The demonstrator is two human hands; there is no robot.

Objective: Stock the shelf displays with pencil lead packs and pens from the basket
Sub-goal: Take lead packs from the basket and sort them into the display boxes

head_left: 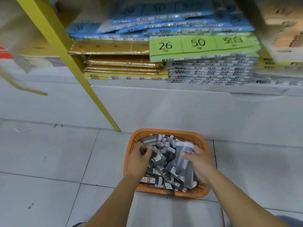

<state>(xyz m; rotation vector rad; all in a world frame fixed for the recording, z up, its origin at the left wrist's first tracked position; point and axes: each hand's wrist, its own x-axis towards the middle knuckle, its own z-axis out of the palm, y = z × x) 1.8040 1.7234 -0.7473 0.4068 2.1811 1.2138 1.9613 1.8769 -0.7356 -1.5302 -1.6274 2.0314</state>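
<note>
An orange plastic basket [165, 192] sits on the tiled floor in front of the shelf, heaped with several grey and clear pencil lead packs [164, 163]. My left hand [139, 158] reaches into the basket's left side, its fingers curled round a dark pack near the rim. My right hand [199, 163] is in the right side and grips a bundle of long clear packs [185, 158], thumb across the front. No pens are plainly visible.
Above the basket a low white shelf [164, 102] carries stacks of blue, gold, green and grey paper packs [203, 46]. A yellow slanted post [78, 71] comes down to the floor just left of the basket. Grey floor tiles [49, 161] spread to the left.
</note>
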